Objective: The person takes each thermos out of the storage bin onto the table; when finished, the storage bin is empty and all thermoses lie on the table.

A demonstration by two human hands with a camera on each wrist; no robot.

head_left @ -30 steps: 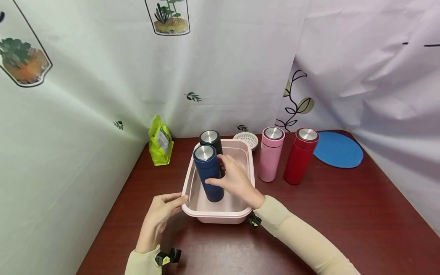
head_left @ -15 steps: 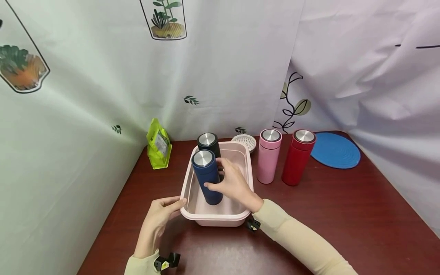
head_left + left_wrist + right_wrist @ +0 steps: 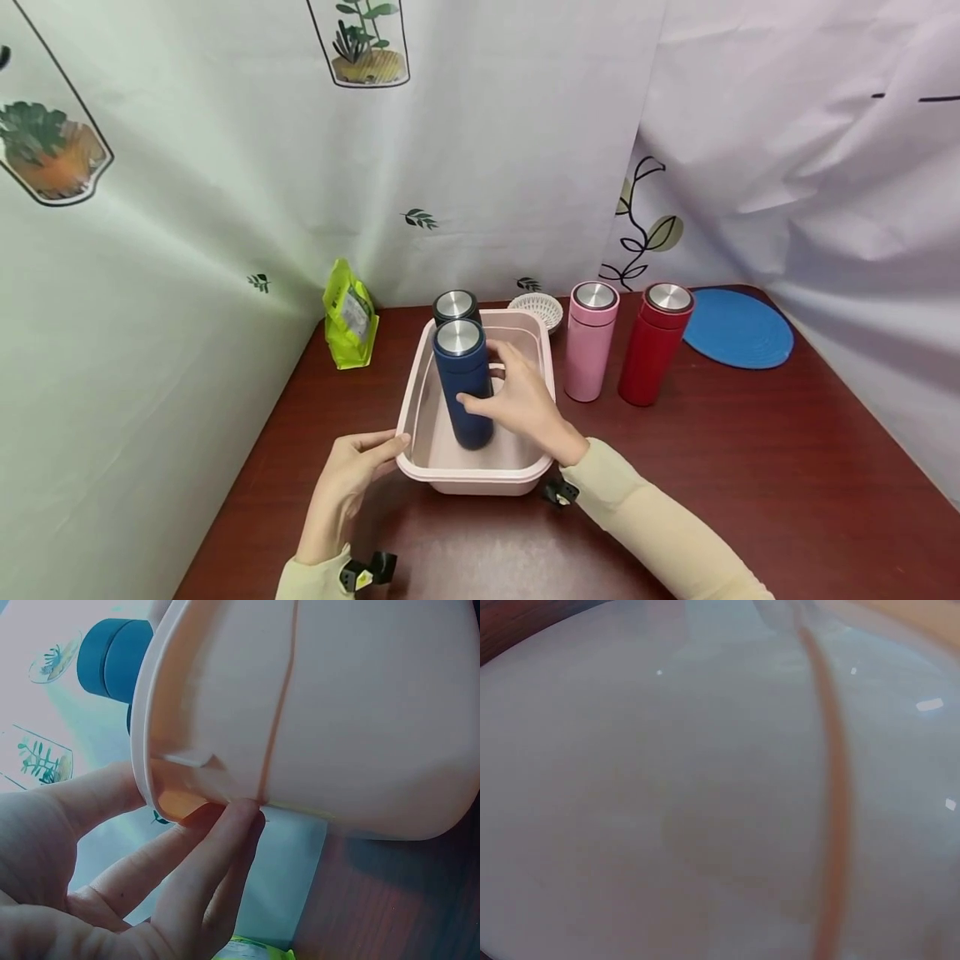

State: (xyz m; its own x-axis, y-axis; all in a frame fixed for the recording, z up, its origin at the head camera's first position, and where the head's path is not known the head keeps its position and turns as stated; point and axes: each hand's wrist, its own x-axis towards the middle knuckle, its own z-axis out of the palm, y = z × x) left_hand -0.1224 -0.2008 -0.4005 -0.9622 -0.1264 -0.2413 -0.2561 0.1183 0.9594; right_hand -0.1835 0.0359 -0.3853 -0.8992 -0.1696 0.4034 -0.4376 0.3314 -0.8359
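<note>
In the head view, my right hand (image 3: 521, 400) holds a blue thermos bottle (image 3: 467, 392) from its right side, thumb in front. It stands nearly upright inside a pale pink basin (image 3: 476, 477). Right behind it is a black thermos (image 3: 454, 305), mostly hidden by the blue one. My left hand (image 3: 351, 471) pinches the basin's near left rim, thumb on top. The left wrist view has those fingers (image 3: 232, 847) under the rim against the outer wall, with the blue bottle's top (image 3: 116, 660) rising past the edge. Only the basin's blurred wall (image 3: 667, 787) fills the right wrist view.
To the basin's right stand a pink thermos (image 3: 590, 350) and a red thermos (image 3: 651, 354). A blue round mat (image 3: 738, 327) lies behind them. A white woven basket (image 3: 542, 308) sits behind the basin, and a lime-green pouch (image 3: 350, 321) at the back left. Cloth-covered walls border the table.
The blue bottle's top has shifted right in my right hand, so it leans less and covers more of the black one. My left hand keeps its place on the rim.
</note>
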